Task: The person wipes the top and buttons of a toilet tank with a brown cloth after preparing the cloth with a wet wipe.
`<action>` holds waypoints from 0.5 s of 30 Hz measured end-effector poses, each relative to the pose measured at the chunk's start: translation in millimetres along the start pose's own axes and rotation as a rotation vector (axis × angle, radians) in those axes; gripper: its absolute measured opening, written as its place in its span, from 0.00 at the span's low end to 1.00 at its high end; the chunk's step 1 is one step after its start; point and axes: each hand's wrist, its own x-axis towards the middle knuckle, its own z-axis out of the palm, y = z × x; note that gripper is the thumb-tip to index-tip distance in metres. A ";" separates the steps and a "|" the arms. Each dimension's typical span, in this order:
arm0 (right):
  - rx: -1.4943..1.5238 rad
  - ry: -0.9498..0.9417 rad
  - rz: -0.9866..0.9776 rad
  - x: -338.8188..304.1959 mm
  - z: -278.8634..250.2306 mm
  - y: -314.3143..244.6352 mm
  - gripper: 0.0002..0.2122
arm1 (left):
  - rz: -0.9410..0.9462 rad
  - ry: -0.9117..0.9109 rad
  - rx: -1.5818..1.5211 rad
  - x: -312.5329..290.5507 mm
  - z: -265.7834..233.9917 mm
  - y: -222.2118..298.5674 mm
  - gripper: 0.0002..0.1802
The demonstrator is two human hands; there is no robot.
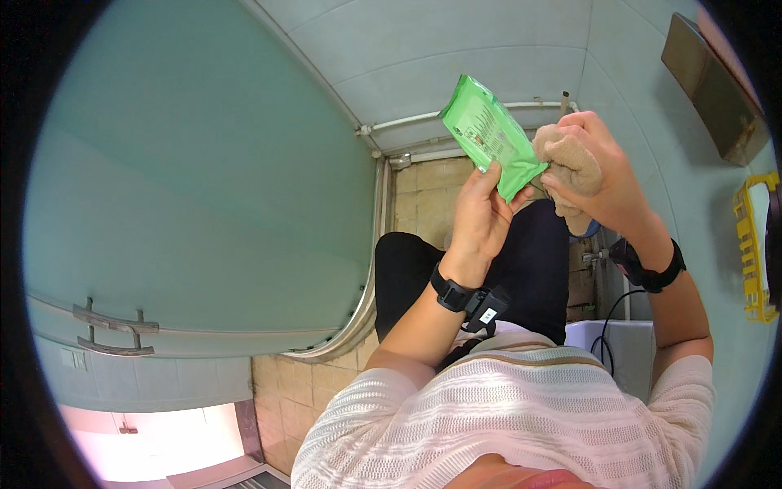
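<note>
The left hand [481, 216] grasps a green soft plastic packet [489, 134] by its near end, the thumb laid over the printed face and the other fingers behind. Most of the packet projects past the grip, its far end slanting up and to the left, so only 1 end is pinched and the rest hangs out unsupported. The printed face is turned toward the head.

The right hand [607, 167] clutches a crumpled tan terry cloth [577, 159], which bunches out on the palm side with a fold drooping below the fingers. The packet's right corner meets the cloth's left edge in the view; whether the 2 touch, I cannot tell.

Both things are held above the black trousers [533, 277], the packet just left of the cloth. Beyond the packet, 2 white pipes run low along the tiled wall [456, 73]. A frosted glass door [204, 179] fills the left side, with 2 curved metal handles [118, 330]; a yellow plastic rack [751, 244] is at the far right.
</note>
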 end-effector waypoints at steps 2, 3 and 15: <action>0.001 0.019 0.005 1.1 2.7 -0.3 0.16 | -0.005 0.045 0.005 -3.2 5.4 0.8 0.17; -0.029 0.021 -0.002 2.1 2.9 -0.2 0.16 | -0.004 0.046 0.003 -5.4 10.3 3.0 0.17; 0.522 -0.110 0.509 6.2 -6.8 9.7 0.13 | 0.108 -0.043 0.259 -13.5 14.6 14.2 0.21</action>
